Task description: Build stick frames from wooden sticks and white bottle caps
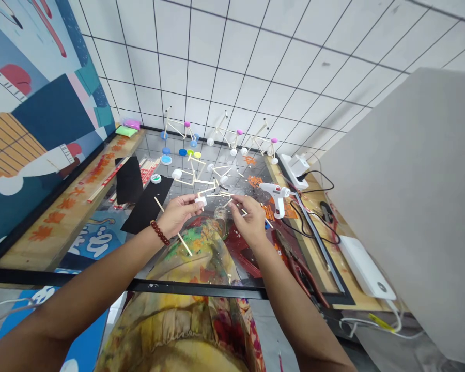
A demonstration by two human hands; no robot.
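My left hand (pixel 178 213), with a bead bracelet on the wrist, pinches a small white foam wheel (pixel 200 201) above the glass table (pixel 101 243). My right hand (pixel 250 217) is closed on a thin wooden stick (pixel 228 203) whose tip points toward the wheel. Just beyond both hands lies an unfinished stick frame (pixel 199 178) with white wheels. A loose wooden stick (pixel 184 244) lies under my left wrist.
A white glue gun (pixel 277 195) stands right of my right hand, its cable running to a power strip (pixel 296 168). Three finished stick bicycles (pixel 180 132) line the tiled wall. Black sheets (pixel 129 181), coloured discs (pixel 188 153) and red pliers (pixel 302 271) lie about.
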